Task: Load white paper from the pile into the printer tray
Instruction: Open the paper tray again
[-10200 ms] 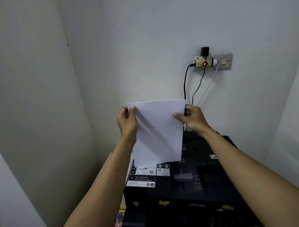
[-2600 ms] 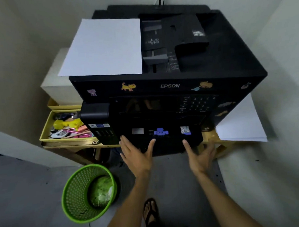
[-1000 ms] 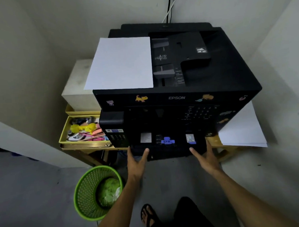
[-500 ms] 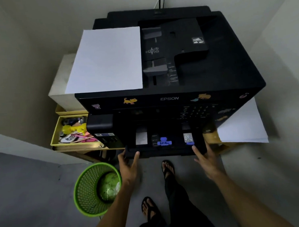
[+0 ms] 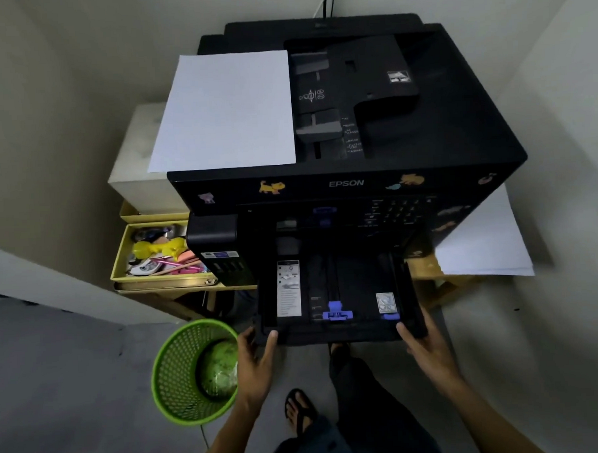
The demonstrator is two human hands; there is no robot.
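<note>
Both hands are on the printer tray (image 5: 338,293), which sticks out of the front of the black printer (image 5: 424,145). The left hand (image 5: 255,358) grips the tray's front left corner, thumb on top; the right hand (image 5: 426,347) grips the front right corner the same way. No paper lies in the tray, just its blue guides. One white sheet (image 5: 227,109) lies flat on the printer's lid. The paper pile (image 5: 480,245) sits on the bench to the printer's right. A green basket (image 5: 180,368) stands on the floor.

Dim, soft indoor light; dark corners, wide-angle bending at the edges, slight overall softness.
</note>
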